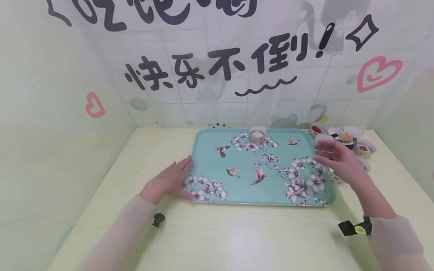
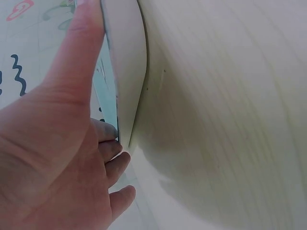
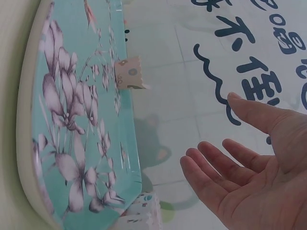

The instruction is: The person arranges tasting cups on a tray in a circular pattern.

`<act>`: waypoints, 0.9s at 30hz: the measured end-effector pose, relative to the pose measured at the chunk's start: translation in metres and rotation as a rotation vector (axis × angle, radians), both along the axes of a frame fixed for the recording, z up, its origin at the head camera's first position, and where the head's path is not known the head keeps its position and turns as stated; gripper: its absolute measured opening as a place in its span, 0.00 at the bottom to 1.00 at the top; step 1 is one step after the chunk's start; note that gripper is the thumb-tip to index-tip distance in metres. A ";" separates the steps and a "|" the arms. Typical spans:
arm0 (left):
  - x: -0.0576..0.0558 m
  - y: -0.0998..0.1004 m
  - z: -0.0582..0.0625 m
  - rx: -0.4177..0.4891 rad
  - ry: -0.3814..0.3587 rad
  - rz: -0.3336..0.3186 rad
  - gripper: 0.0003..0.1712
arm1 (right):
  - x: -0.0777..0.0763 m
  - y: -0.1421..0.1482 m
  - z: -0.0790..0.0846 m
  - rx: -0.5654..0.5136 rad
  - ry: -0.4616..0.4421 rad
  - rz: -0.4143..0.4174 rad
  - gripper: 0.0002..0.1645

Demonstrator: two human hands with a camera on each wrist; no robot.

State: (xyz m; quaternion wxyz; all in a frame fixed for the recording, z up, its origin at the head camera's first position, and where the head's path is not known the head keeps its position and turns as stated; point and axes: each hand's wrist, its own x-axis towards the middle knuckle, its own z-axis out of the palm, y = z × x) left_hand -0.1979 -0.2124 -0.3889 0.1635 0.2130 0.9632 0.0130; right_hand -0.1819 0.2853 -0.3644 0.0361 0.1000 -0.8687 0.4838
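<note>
A turquoise tray (image 1: 207,150) printed with birds and blossoms lies on the table. My left hand (image 1: 173,177) touches its left edge, fingers stretched along the rim and thumb spread at the near corner. In the left wrist view, the thumb (image 2: 72,57) and fingertips meet the tray's pale side (image 2: 127,72). My right hand (image 1: 339,160) hovers by the tray's right edge, fingers loosely bent and holding nothing. On the tray's far part stands one small patterned cup (image 1: 257,137) with a whitish top. Several similar cups (image 1: 364,148) cluster beside the tray, partly hidden behind my right hand.
The pale wooden table (image 1: 237,237) extends in front of the tray and to its left. A wall sheet (image 1: 217,109) with dark lettering rises right behind the tray, and pale side walls (image 1: 68,150) stand left and right.
</note>
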 end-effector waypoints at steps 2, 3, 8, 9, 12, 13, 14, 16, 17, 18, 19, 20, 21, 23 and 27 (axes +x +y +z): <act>0.000 0.000 0.000 0.003 0.002 0.000 0.79 | 0.001 0.004 0.000 -0.007 0.007 -0.003 0.29; 0.000 0.000 0.000 0.002 0.002 0.000 0.79 | 0.001 0.006 -0.001 -0.010 0.013 -0.004 0.28; 0.000 0.000 0.000 0.001 0.007 -0.006 0.79 | 0.004 0.015 -0.002 -0.015 0.038 -0.016 0.28; 0.000 0.000 0.000 0.002 0.006 -0.006 0.79 | 0.005 0.017 -0.002 -0.013 0.037 -0.020 0.28; 0.000 0.000 0.000 0.006 0.006 -0.005 0.79 | 0.006 0.024 -0.002 -0.017 0.022 -0.036 0.25; 0.000 0.000 0.000 0.006 0.006 -0.006 0.79 | 0.007 0.026 -0.002 -0.014 0.016 -0.044 0.24; 0.000 0.000 -0.001 0.006 0.007 -0.006 0.79 | 0.007 0.029 -0.002 -0.012 0.011 -0.053 0.24; -0.001 0.000 -0.001 0.008 0.008 -0.005 0.79 | 0.008 0.033 -0.001 -0.004 0.008 -0.069 0.24; -0.001 0.000 -0.001 0.009 0.008 -0.005 0.79 | 0.008 0.035 -0.001 0.004 0.009 -0.078 0.24; -0.001 -0.001 -0.001 0.010 0.007 -0.003 0.79 | 0.009 0.037 0.000 0.015 0.008 -0.088 0.24; -0.001 -0.001 -0.001 0.013 0.007 -0.002 0.79 | 0.010 0.039 0.000 0.020 0.009 -0.096 0.25; -0.001 -0.001 -0.001 0.014 0.007 -0.002 0.79 | 0.010 0.041 0.000 0.025 0.007 -0.105 0.25; -0.001 -0.001 -0.001 0.016 0.006 -0.002 0.79 | 0.011 0.043 0.001 0.028 0.000 -0.116 0.26; -0.001 -0.002 -0.001 0.017 0.004 -0.003 0.79 | 0.013 0.048 0.001 0.030 -0.011 -0.138 0.25; 0.000 -0.001 -0.002 0.022 -0.001 -0.006 0.79 | 0.015 0.057 0.002 0.025 -0.044 -0.183 0.24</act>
